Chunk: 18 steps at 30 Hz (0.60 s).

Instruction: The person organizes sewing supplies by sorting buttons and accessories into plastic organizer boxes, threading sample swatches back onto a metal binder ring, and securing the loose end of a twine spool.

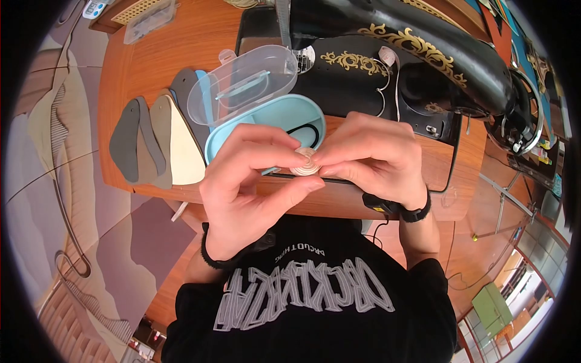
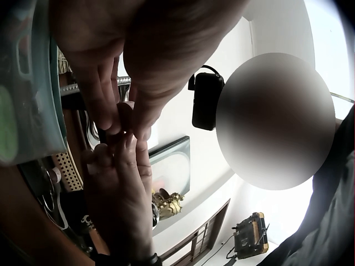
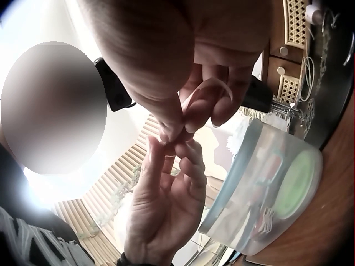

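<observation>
In the head view, a small pale coil of rolled tape [image 1: 305, 166] is held between both hands, in front of the light-blue case. My left hand [image 1: 245, 175] grips it from the left, with the thumb below and the fingers above. From the other side my right hand [image 1: 378, 151] pinches it between thumb and fingertips. The right wrist view shows a loop of the thin pale strip [image 3: 217, 83] at the right fingers. Just behind the hands, the case [image 1: 212, 140] lies open on the table, its clear lid [image 1: 203, 100] tipped back and a black cord loop [image 1: 316, 130] inside.
A black sewing machine with gold ornament [image 1: 417, 45] takes up the back right. Grey flat cut pieces [image 1: 125, 148] and a cream one [image 1: 184, 151] lie at the left. A clear plastic box [image 1: 151, 23] stands back left. The table's front edge runs below the hands.
</observation>
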Tool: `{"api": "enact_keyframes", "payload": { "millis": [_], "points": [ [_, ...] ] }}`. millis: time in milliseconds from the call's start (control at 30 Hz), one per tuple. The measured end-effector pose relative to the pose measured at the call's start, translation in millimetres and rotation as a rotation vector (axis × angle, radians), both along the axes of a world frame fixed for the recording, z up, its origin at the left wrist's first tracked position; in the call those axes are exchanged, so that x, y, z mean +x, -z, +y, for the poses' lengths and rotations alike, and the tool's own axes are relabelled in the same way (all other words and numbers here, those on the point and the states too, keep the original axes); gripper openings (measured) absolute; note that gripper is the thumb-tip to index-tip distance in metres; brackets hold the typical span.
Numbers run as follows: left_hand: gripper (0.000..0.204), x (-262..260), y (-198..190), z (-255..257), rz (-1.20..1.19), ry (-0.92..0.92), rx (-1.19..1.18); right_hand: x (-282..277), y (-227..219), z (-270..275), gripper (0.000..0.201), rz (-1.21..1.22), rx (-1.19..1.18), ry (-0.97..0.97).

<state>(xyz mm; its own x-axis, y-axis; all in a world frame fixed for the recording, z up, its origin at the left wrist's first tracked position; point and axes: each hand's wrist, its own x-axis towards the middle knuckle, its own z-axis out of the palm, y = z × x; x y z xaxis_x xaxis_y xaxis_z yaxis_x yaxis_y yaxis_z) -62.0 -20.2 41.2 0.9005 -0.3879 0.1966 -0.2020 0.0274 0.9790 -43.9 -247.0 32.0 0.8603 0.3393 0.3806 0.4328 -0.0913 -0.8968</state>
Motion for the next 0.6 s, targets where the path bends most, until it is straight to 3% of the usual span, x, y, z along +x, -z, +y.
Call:
{"api": "enact_keyframes", "payload": {
  "millis": [133,433,533,600],
  "points": [
    [0.03,2.5,-0.8,-7.2,-0.005,-0.072,-0.092,-0.3,1.5,0.2,0.019,0.0,0.008,0.009],
    [0.032,-0.9,-2.1,-8.8,0.015,-0.034,-0.155,-0.4,2.7,-1.1,0.018,-0.045,0.036,0.003],
    [0.029,-2.1,1.2,-5.8,0.032,0.03,-0.071,-0.9,2.4,-0.7,0.017,-0.046,0.031,0.006],
    [0.031,-2.5,3.6,-11.0,0.042,-0.068,-0.142,-0.7,2.6,-1.5,0.018,-0.046,0.027,0.011]
  ]
}}
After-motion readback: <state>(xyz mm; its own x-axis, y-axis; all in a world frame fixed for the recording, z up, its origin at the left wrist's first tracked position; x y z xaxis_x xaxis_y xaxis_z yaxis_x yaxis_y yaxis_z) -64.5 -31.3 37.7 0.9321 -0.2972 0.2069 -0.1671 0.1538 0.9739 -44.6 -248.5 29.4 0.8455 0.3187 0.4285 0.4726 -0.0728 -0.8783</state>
